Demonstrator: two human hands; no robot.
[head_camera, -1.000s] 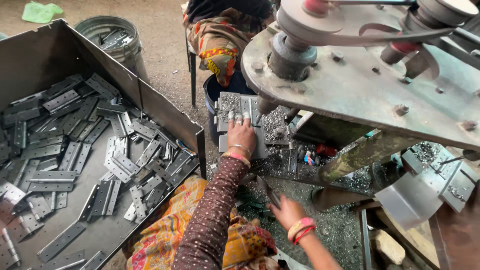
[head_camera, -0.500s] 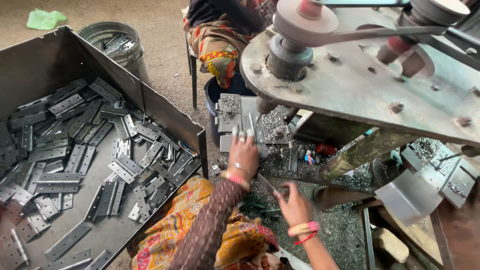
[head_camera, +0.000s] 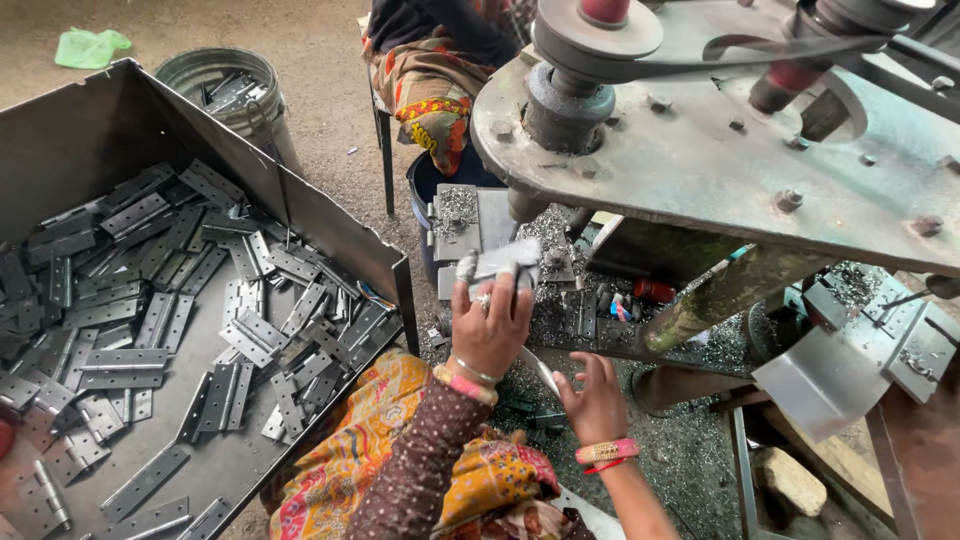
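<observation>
Big metal bin (head_camera: 90, 140) on the left is full of loose hinges (head_camera: 150, 330), parked right by the knee so grabbing is easy; left hand (head_camera: 490, 325) has its fingers closed round a hinge plate (head_camera: 505, 262), lifted just in front of the drill jig (head_camera: 470, 225); half a second back it sat lower; right hand (head_camera: 597, 400) hangs low by the swarf, fingers loosely spread, holding nothing I can see; press plate (head_camera: 720, 160) looms overhead.

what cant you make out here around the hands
- Head view: the left hand covers most of the metal piece it holds.
- Head view: the machine plate hides the work spot beneath it.
- Head view: whatever the right hand touches is too blurred.
</observation>
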